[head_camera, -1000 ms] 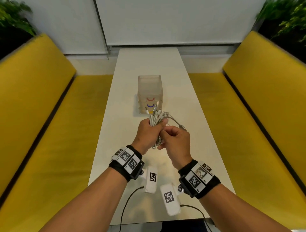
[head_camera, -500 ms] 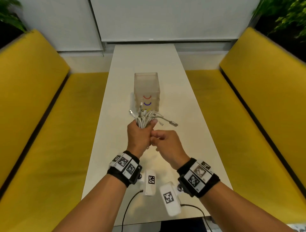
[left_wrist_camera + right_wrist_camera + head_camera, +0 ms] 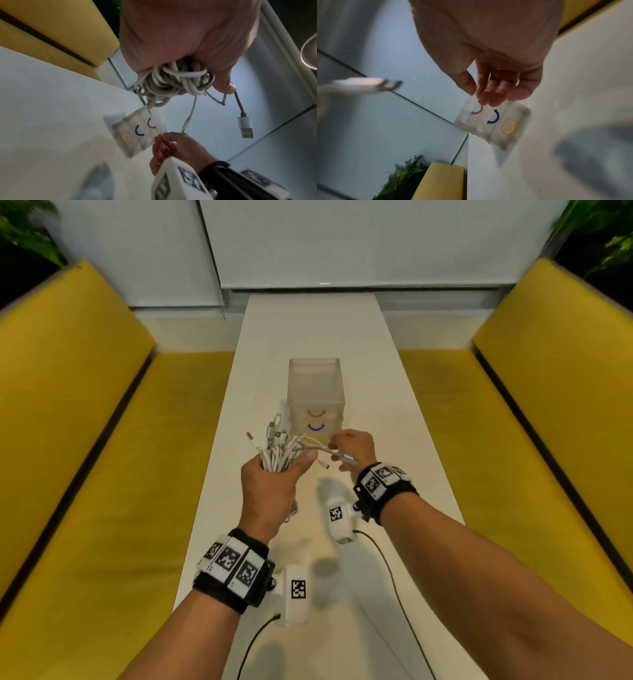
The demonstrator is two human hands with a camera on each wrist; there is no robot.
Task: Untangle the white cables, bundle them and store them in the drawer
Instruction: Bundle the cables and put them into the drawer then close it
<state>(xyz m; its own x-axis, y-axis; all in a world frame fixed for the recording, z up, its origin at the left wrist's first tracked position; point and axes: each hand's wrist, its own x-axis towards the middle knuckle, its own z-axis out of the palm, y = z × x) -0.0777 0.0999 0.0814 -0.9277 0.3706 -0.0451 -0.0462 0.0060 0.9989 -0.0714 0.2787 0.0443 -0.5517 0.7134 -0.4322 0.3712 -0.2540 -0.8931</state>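
My left hand (image 3: 270,491) grips the cables (image 3: 279,455) bunched upright with plugs fanning up, while my right hand (image 3: 351,448), fingers loose and holding nothing, reaches just ahead toward the drawer box (image 3: 315,395) with 3 closed fronts, so it is nearer.

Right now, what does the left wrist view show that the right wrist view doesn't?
Left wrist only: the left hand gripping the white cable bundle, with a USB plug dangling. Right wrist only: the right hand's fingertips at the red handle of the drawer unit; contact is unclear. Both: the three closed drawers with red, blue and yellow handles on the white table.
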